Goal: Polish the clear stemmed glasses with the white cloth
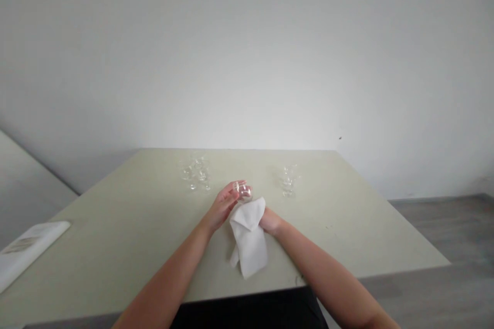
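Observation:
A small clear glass (243, 191) is tilted in the grasp of my left hand (225, 202), its fingers curled around the side. Just below it, a white cloth (250, 239) hangs over my right hand (269, 219) and drapes down toward the table's front edge. The cloth covers most of the right hand's fingers and meets the lower end of the glass. How far the cloth reaches into or around the glass is hidden.
Several clear glasses (197, 172) stand in a cluster at the back left of the pale table (154, 236). Another small group of clear glasses (288, 181) stands right of my hands. A white printed object (27, 247) lies at the left edge; a wall (247, 61) rises behind.

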A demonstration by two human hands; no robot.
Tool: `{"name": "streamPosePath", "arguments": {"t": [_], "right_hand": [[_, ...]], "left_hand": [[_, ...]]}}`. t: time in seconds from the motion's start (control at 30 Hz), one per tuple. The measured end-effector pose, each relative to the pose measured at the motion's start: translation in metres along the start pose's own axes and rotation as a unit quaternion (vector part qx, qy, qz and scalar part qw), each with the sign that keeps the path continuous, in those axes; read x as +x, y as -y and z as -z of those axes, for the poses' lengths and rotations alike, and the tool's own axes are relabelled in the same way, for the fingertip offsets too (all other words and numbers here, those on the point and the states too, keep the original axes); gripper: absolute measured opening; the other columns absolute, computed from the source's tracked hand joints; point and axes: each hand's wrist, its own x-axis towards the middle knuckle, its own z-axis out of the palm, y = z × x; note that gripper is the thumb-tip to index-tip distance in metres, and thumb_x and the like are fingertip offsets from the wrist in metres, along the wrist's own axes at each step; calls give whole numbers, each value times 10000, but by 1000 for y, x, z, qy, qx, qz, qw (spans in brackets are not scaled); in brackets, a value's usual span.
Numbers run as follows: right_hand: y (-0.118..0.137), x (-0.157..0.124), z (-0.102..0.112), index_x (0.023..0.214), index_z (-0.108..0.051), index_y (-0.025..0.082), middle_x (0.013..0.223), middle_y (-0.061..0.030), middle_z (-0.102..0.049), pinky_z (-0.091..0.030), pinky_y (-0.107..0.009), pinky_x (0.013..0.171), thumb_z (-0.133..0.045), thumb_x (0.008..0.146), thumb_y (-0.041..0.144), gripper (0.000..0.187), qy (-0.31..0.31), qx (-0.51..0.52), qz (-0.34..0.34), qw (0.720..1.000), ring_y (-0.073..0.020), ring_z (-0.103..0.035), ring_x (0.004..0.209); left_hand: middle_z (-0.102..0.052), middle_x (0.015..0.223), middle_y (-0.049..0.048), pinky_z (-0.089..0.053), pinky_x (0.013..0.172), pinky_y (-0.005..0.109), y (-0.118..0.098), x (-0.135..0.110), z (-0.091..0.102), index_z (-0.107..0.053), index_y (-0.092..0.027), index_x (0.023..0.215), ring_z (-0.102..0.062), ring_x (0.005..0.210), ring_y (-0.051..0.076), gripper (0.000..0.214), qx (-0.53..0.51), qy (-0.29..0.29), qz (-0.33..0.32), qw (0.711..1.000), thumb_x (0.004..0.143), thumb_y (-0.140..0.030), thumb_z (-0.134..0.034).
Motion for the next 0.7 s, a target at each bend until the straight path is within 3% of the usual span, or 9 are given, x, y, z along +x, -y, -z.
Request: {"name": "streamPosePath", "arguments": {"t": [0.1, 0.2, 0.27, 0.4, 0.57, 0.7], "right_hand": [[1, 4, 6, 842, -687, 183, 890, -51, -720, -479, -378, 922, -679, 742, 405, 243, -38, 9, 34, 999, -224, -646, 927], [5, 9, 15, 883, -680, 212, 1009, -62, -724, -442, -409, 1007, -653, 746, 408, 240, -156, 28, 59, 986, -238, -622, 1072], [7, 11, 19, 930, -666, 232, 1044, -53, -722, -440, -415, 1019, -656, 737, 412, 264, -200, 56, 40, 977, -235, -615, 1112], [6, 11, 14, 970, -649, 233, 1005, -50, -734, -481, -429, 979, -683, 715, 395, 304, -158, 108, -18, 981, -244, -642, 1077], [4, 11, 9, 903, -657, 206, 918, -76, -739, -510, -422, 922, -700, 696, 325, 243, -149, 112, 0, 982, -254, -671, 984], [6, 12, 11, 891, -655, 215, 893, -74, -730, -518, -396, 886, -665, 728, 305, 186, -164, 107, 11, 981, -236, -673, 956]], "left_hand": [[-669, 1165, 139, -505, 816, 311, -1, 4, 5, -600, -161, 1210, -667, 934, 208, 538, -22, -49, -28, 998, 750, -390, -762], [-679, 1155, 108, -514, 852, 313, -4, 9, 16, -616, -187, 1168, -668, 956, 194, 502, -66, -111, -89, 988, 737, -393, -769], [-673, 1171, 91, -520, 864, 313, -6, 11, 21, -612, -208, 1156, -664, 984, 189, 489, -83, -138, -113, 980, 736, -403, -767], [-635, 1240, 107, -518, 894, 338, -6, 11, 18, -557, -212, 1208, -656, 1014, 197, 554, -10, -133, -112, 985, 729, -383, -777], [-592, 1295, 131, -492, 963, 416, 2, 7, 3, -494, -228, 1223, -621, 1098, 231, 635, 131, -78, -133, 979, 681, -296, -818], [-553, 1339, 138, -488, 970, 424, 5, 7, 3, -472, -244, 1233, -600, 1136, 240, 633, 163, -89, -160, 969, 694, -288, -801]]}}
